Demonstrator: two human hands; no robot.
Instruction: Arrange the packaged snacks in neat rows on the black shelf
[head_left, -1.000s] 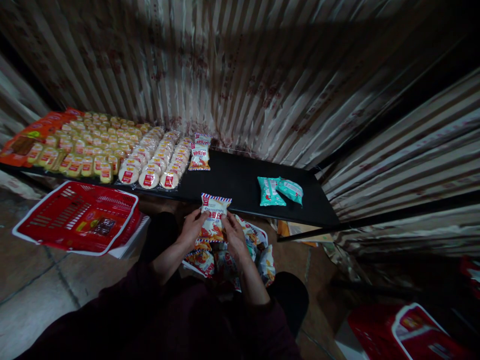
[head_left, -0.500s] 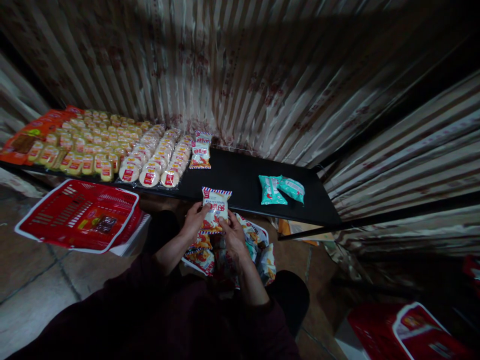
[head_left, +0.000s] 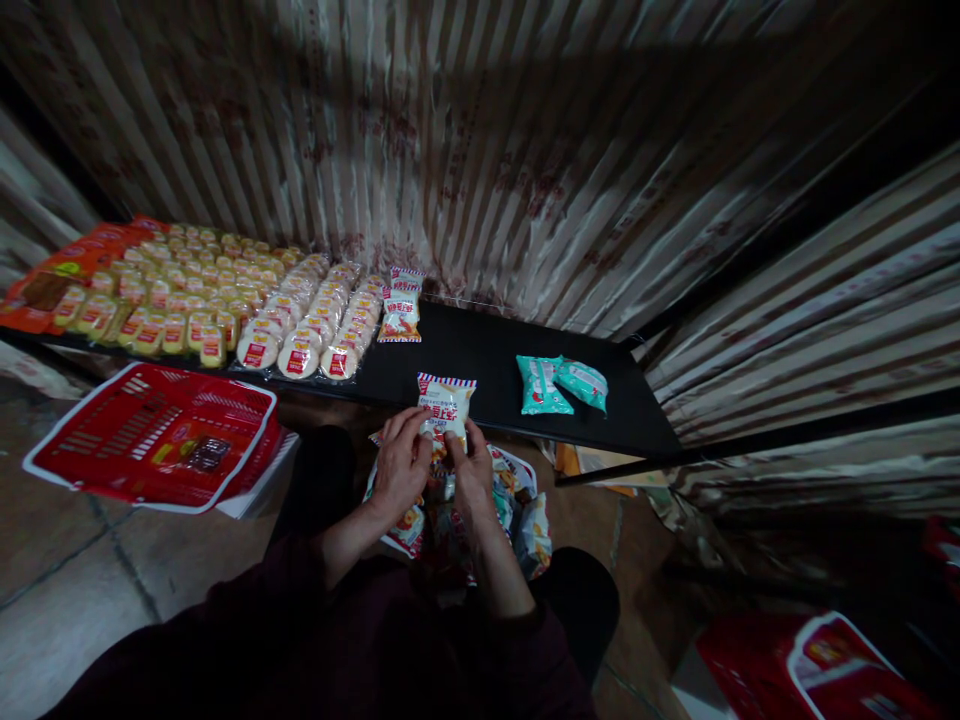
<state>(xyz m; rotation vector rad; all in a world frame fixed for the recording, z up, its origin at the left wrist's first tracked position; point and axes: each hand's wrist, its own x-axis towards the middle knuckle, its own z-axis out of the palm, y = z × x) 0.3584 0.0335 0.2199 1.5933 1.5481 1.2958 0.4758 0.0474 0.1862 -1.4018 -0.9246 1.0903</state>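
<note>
Between my two hands is a white snack bag (head_left: 448, 400) with striped ends and red lettering, held upright near the front edge of the black shelf (head_left: 469, 350). My left hand (head_left: 403, 462) grips its left side, fingers over the front. My right hand (head_left: 471, 468) pinches its lower right part. Below them, partly hidden by my hands, a basket (head_left: 529, 470) holds several snack bags. Similar white bags (head_left: 401, 312) lie in a short row on the shelf, beside rows of round wrapped crackers (head_left: 300, 352). Two teal bags (head_left: 546, 385) lie farther right.
Small yellow wrapped packs (head_left: 172, 325) and orange bags (head_left: 71, 262) fill the shelf's left end. A red basket (head_left: 112, 430) stands at the lower left, another red basket (head_left: 742, 655) at the lower right. A striped curtain (head_left: 487, 150) hangs behind the shelf.
The snack bag has shifted slightly right. My left hand has moved right, its fingers now farther across the bag's front. Things on the shelf have stayed in place.
</note>
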